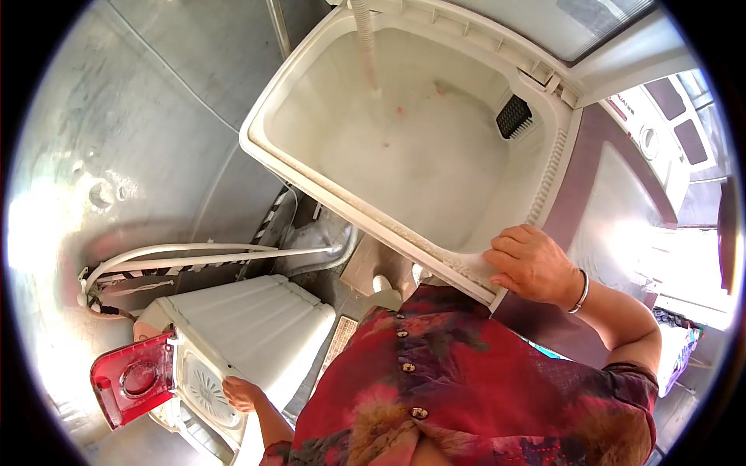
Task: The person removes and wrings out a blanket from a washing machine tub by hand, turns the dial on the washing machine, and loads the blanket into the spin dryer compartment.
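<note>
A large white washing machine tub (311, 132) holds cloudy, foamy water with small reddish bits in it. My right hand (528, 260) is closed over the tub's near right corner, with the fingers curled on the rim. At lower left stands a smaller white machine (256, 326) with a red see-through lid (138, 379) swung open. Under that lid shows a white slotted inner cover (206, 387). My left hand (242, 394) rests at the cover's edge, fingers bent around it; their tips are partly hidden.
A ribbed hose (364, 31) hangs into the tub. Beside the tub, at right, is a control panel with a dial (650, 142). White pipes (210, 256) run along the metal wall (155, 140) at left. A floor drain grate (338, 342) lies between the machines.
</note>
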`<state>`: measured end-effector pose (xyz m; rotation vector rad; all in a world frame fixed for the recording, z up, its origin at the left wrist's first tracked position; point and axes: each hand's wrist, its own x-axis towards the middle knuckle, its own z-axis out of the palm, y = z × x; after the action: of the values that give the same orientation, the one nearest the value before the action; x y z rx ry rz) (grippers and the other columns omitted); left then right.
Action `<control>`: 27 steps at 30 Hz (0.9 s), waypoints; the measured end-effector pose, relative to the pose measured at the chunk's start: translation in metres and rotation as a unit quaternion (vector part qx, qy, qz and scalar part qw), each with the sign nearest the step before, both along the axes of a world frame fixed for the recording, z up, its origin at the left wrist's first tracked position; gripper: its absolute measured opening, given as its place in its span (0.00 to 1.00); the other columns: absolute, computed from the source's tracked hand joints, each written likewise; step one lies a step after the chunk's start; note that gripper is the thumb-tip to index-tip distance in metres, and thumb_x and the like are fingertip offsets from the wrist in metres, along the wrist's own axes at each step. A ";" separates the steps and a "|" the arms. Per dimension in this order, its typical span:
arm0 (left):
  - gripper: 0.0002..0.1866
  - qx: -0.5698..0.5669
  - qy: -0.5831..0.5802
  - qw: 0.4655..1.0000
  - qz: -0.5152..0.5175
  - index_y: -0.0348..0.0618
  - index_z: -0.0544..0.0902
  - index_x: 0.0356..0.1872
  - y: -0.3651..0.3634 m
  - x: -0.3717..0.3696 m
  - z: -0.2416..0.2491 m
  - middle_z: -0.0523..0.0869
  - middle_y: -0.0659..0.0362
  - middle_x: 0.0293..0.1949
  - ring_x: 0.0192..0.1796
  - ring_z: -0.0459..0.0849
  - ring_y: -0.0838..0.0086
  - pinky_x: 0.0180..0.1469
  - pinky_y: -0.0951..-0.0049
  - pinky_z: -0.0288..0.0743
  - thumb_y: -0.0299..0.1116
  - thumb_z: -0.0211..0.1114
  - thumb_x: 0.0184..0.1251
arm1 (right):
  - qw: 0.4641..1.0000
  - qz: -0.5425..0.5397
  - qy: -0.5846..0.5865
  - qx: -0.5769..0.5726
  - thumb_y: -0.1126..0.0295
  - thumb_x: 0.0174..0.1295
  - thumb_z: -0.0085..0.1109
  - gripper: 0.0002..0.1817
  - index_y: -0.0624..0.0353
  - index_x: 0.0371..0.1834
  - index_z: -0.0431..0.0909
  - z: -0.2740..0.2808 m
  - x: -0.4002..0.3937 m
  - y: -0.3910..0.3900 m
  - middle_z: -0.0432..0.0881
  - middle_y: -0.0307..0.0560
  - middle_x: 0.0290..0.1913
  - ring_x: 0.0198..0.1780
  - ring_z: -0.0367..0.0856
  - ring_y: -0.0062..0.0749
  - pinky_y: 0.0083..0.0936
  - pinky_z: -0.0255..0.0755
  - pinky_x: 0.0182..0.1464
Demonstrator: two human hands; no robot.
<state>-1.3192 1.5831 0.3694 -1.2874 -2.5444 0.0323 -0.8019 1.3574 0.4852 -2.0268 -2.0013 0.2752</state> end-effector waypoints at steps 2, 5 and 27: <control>0.22 0.008 0.009 1.000 -0.013 0.53 0.74 0.47 0.001 -0.004 -0.004 0.74 0.64 0.50 0.51 0.72 0.66 0.51 0.67 0.65 0.50 0.37 0.63 | 1.000 -0.001 0.000 0.001 0.64 0.40 0.60 0.14 0.56 0.29 0.70 0.000 0.000 0.000 0.71 0.41 0.30 0.38 0.71 0.33 0.27 0.66 0.41; 0.22 0.023 0.013 0.999 -0.019 0.52 0.74 0.47 0.000 -0.005 -0.005 0.75 0.64 0.49 0.49 0.73 0.65 0.50 0.67 0.66 0.50 0.38 0.63 | 1.000 -0.002 0.004 0.009 0.65 0.40 0.60 0.13 0.56 0.29 0.70 -0.001 -0.001 0.000 0.72 0.41 0.30 0.38 0.71 0.33 0.27 0.66 0.41; 0.21 0.025 0.007 0.999 -0.030 0.52 0.75 0.46 0.000 0.001 0.000 0.75 0.64 0.49 0.50 0.72 0.67 0.51 0.68 0.65 0.50 0.39 0.63 | 1.000 -0.012 0.001 -0.003 0.66 0.39 0.60 0.13 0.55 0.29 0.71 -0.002 -0.002 0.001 0.72 0.40 0.30 0.37 0.71 0.33 0.27 0.66 0.40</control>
<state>-1.3179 1.5831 0.3689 -1.3381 -2.4782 -0.0333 -0.8042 1.3579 0.4833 -2.0516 -1.9769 0.2799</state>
